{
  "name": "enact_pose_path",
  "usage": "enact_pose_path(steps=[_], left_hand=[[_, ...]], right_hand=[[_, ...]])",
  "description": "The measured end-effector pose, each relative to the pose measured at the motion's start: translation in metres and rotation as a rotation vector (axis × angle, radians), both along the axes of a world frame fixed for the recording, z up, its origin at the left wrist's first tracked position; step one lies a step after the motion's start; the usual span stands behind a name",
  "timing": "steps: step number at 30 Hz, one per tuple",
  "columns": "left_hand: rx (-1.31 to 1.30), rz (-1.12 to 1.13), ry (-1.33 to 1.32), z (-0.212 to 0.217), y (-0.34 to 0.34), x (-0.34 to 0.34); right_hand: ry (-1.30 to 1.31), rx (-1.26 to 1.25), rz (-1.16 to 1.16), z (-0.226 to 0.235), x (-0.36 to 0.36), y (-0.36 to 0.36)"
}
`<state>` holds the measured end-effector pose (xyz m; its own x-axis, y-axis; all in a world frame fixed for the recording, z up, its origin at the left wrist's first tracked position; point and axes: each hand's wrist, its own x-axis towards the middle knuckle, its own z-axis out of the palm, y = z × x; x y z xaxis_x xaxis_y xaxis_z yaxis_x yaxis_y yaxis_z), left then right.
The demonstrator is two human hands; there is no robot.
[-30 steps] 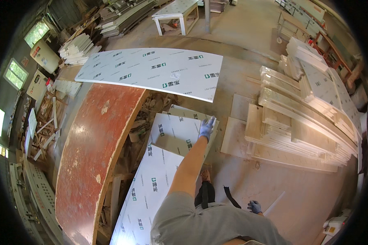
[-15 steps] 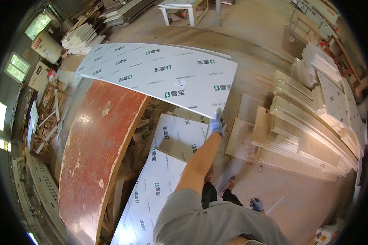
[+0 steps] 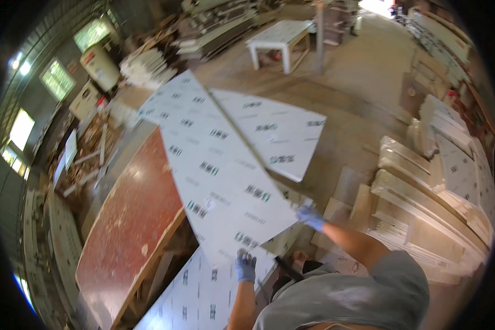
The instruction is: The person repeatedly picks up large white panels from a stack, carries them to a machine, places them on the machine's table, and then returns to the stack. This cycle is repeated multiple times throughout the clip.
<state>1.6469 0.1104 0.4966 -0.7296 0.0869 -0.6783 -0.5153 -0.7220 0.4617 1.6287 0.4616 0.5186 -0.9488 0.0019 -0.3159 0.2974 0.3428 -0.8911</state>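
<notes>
A long white panel [image 3: 214, 165] with printed film slants away from me, its near end between my hands. My left hand [image 3: 246, 267], in a thin bluish glove, is closed on the panel's near edge. At the panel's right corner, my gloved right hand [image 3: 312, 218] grips the edge, its thumb side partly blurred. Behind it lies a second white panel [image 3: 291, 135], partly covered by the first. Below, another printed panel [image 3: 198, 286] lies near my left forearm. The far end of the held panel is over the red-brown worn tabletop [image 3: 129, 220].
Stacked pale boards [image 3: 423, 209] stand to my right. A white table [image 3: 280, 36] and a post [image 3: 319, 38] are farther back. Scrap wood [image 3: 96, 148] is heaped at the left, near a cream tank [image 3: 100, 67].
The top panel has swung round and its near end has come toward me. My left hand now holds its near edge; my right hand has come up from my side to its corner.
</notes>
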Motion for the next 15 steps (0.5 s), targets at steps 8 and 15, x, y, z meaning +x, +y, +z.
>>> enact_pose_path(steps=[8, 15], left_hand=[[0.019, -0.171, 0.203, 0.002, 0.087, 0.012], [0.041, 0.471, 0.172, -0.002, 0.081, 0.083]], right_hand=[[-0.170, -0.460, -0.326, 0.044, -0.032, -0.064], [-0.503, -0.400, -0.008, 0.029, 0.062, -0.158]])
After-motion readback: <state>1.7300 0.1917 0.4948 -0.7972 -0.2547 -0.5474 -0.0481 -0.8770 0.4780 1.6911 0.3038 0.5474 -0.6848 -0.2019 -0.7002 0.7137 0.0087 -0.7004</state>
